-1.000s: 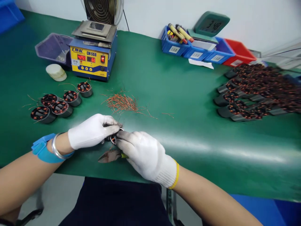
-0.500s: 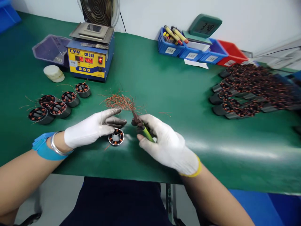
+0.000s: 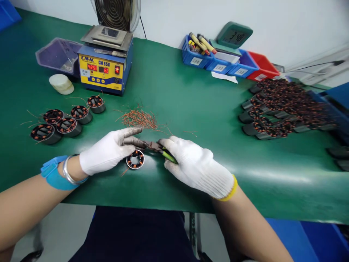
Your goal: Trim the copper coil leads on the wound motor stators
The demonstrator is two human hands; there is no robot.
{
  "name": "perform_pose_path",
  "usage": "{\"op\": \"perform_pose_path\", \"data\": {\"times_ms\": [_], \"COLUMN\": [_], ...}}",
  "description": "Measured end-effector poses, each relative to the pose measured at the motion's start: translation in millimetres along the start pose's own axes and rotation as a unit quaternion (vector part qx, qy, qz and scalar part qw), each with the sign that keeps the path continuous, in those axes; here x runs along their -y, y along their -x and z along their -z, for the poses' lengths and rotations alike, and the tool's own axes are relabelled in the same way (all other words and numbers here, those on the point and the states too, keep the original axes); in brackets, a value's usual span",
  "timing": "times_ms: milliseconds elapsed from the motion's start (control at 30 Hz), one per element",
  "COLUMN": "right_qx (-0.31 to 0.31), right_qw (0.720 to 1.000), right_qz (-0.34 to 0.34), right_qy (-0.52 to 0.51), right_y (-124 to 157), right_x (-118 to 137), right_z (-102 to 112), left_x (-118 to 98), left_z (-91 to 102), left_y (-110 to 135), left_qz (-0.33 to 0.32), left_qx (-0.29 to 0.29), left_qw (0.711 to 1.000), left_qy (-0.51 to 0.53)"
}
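My left hand (image 3: 110, 149), in a white glove with greyed fingertips, is at a small motor stator (image 3: 142, 160). Its thumb rests along the stator's far rim; its other fingers reach past, and their grip beneath is partly hidden. Copper windings ring the stator's open centre, and a wire end sticks out at its lower left. Gloved too, my right hand (image 3: 197, 165) is closed around green-handled cutters (image 3: 169, 156). Their dark jaws point left, up against my left fingertips just above the stator. Whether a wire lies between the jaws is too small to tell.
A pile of copper wire clippings (image 3: 139, 118) lies beyond my hands. Several stators (image 3: 69, 127) stand left, and a dense group of stators (image 3: 278, 109) right. Behind are a blue and yellow CM 558 unit (image 3: 100, 72), a purple bin (image 3: 51, 60) and small blue boxes (image 3: 196, 54).
My right hand has turned the cutters from pointing up and away to pointing left, bringing the jaws to my left fingertips. My left hand and the stator have shifted slightly right.
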State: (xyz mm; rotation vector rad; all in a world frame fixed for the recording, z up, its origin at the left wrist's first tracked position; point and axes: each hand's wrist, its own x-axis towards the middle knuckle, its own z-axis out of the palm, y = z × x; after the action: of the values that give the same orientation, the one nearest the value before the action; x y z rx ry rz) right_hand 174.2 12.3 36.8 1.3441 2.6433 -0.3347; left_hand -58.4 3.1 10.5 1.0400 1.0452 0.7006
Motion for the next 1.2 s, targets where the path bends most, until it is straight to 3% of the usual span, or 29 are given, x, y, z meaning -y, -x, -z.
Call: {"op": "perform_pose_path", "data": {"times_ms": [267,533,700,1200], "right_qx": [-0.008,0.025,0.009,0.026], "right_qw": [1.000,0.999,0.999,0.995], "right_qz": [0.012,-0.027,-0.043,0.052], "right_qy": [0.027,0.004,0.010,0.080], "right_y": [-7.7,-13.2,-11.7,-22.5], "right_x": [9.1,9.4,3.2,3.8], "right_z": [9.2,10.6,12.3,27.9], "left_x": [1.3,2.3,2.5,3.7], "left_z": [-1.3,-2.5,-2.3,-2.1], "left_y": [0.2,-0.8,-0.3,-0.7], "left_qz": [-0.002,0.000,-0.003,-0.023], "left_qx": [0.003,-0.002,-0.005,0.015], "left_qw": [1.000,1.000,1.000,1.000], "left_qy": [0.029,0.004,-0.005,0.001]}}
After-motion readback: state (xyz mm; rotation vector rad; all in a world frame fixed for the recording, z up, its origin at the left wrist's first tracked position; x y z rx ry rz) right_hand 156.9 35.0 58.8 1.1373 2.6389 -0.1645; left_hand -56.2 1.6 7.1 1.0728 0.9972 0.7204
